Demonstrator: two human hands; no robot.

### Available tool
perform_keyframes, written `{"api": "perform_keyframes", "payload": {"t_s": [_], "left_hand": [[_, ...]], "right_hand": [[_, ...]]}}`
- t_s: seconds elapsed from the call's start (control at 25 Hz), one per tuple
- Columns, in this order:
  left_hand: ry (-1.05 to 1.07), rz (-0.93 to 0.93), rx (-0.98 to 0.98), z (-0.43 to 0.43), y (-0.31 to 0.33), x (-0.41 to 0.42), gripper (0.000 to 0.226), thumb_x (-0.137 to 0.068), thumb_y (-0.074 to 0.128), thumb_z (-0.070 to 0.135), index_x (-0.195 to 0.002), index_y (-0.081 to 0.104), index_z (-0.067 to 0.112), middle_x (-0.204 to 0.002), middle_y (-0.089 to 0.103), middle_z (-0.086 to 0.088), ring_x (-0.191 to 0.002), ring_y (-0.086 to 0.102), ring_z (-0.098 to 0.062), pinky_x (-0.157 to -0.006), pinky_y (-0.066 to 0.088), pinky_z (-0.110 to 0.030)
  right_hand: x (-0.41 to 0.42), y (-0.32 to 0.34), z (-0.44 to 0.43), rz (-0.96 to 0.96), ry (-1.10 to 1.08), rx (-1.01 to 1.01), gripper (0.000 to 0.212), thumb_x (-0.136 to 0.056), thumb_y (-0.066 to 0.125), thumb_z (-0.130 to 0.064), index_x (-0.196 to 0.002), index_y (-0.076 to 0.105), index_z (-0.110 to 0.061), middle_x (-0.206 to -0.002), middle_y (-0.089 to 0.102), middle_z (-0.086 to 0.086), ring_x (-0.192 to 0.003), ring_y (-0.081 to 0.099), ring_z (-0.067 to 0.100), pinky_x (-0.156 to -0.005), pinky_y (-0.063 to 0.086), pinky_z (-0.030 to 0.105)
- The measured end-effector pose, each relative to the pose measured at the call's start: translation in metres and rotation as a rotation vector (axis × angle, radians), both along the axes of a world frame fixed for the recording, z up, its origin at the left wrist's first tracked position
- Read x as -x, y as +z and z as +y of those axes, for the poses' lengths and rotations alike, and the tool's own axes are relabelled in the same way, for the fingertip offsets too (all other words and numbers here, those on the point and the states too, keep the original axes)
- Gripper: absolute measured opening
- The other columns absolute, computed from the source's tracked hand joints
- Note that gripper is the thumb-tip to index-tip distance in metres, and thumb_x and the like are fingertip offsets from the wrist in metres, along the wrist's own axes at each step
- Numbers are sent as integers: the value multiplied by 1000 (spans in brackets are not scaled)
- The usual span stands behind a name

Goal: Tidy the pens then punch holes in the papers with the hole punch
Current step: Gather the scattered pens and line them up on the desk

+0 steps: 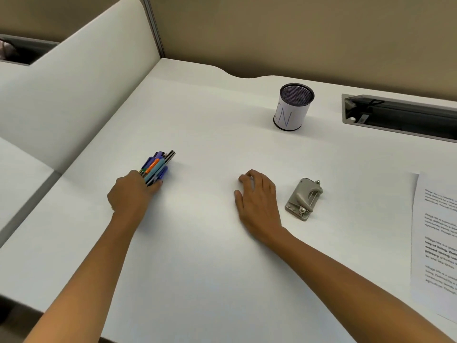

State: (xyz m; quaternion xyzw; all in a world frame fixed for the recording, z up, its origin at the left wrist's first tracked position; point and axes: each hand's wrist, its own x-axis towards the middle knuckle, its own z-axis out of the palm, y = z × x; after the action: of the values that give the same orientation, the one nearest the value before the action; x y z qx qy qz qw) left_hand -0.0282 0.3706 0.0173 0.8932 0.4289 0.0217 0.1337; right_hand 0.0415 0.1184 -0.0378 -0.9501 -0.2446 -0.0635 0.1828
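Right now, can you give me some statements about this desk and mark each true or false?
1. The left hand grips a bundle of pens. True.
2. The pens stand in the mesh cup. False: none stick out of it; they are in the left hand.
3. The right hand holds the hole punch. False: it rests on the desk beside the punch, holding nothing.
4. The papers lie to the right of the hole punch. True.

Both bare arms are stretched forward, pretty straight. The left hand (pixel 131 193) is curled round a bunch of pens (pixel 157 167); the right hand (pixel 258 201) is laid palm-down, fingers loosely bent.
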Motion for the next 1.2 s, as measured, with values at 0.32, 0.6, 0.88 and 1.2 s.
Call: {"api": "perform_keyframes", "payload": {"t_s": [0.32,0.6,0.88,1.2], "left_hand": [[29,-89,-92,-7,-13,-2,77,-73,68,58,-110,47,-6,-111,53,-26,-103,49,-45,-80,42,-51],[70,-114,-178,-18,-21,0,85,-66,68,65,-107,48,-7,-106,51,-30,-94,51,-43,-72,43,-49],[86,-161,-171,-28,-28,0,89,-69,66,65,-120,43,-5,-116,49,-29,-102,49,-43,-82,40,-51],[48,-214,-176,-27,-33,7,94,-71,65,64,-129,39,-5,-122,51,-28,-108,50,-44,-88,39,-52]], "right_hand": [[0,0,0,-19,-9,0,32,-93,44,-29,-120,53,-13,-128,49,8,-119,44,28,-103,25,34],[1,0,-1,-26,-12,-8,31,-93,44,-29,-118,53,-13,-127,49,8,-117,45,28,-102,27,34],[0,-1,-1,-33,-17,-8,30,-93,45,-28,-118,53,-14,-125,50,7,-117,45,28,-101,27,35],[0,-2,-1,-26,-16,-13,30,-94,43,-29,-118,52,-15,-127,49,6,-118,44,26,-102,26,34]]}}
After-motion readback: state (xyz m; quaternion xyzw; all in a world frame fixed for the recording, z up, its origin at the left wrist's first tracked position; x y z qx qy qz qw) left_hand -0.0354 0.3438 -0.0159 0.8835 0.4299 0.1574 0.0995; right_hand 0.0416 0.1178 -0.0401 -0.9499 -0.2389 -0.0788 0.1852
